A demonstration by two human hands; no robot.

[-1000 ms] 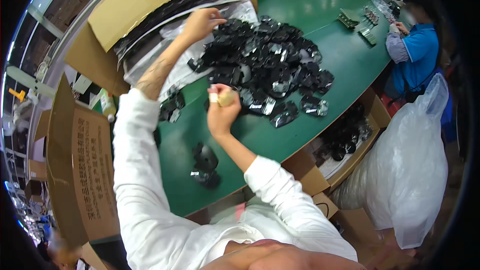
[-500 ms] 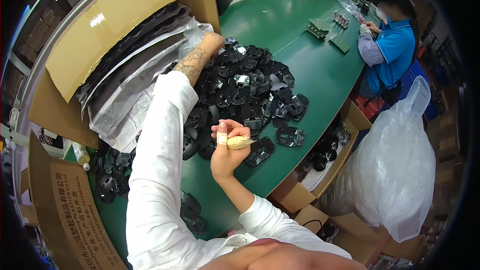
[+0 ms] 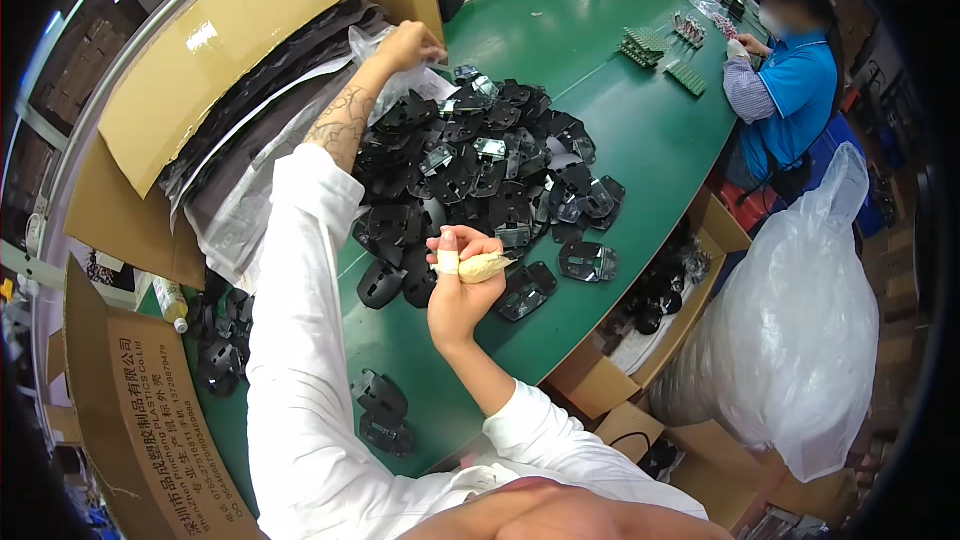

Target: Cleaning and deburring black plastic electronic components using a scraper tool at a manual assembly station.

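A: Nearest first?
B: Two black parts (image 3: 382,402) together on the green table (image 3: 620,110), nearer the body than the right hand (image 3: 466,280) and a little left of it.
A: Right grip?
B: Closed round a yellow lump (image 3: 485,267), banded thumb against it. Lump's long axis crosswise, tip out to the right.
A: The pile (image 3: 490,160)?
B: Just beyond the right hand. From the left hand (image 3: 412,45) it lies bodyward and rightward. Black pieces at all angles, no single axis. Right hand by the near edge, left by the far; which is closer, can't say.
A: Left grip?
B: Fingers loosely bent. Contents, if any: cannot tell. Film (image 3: 368,43) just left of the wrist, carton (image 3: 250,20) left again.
A: Farther?
B: Boards (image 3: 645,47), well right of the left hand; co-worker (image 3: 795,90) past them.
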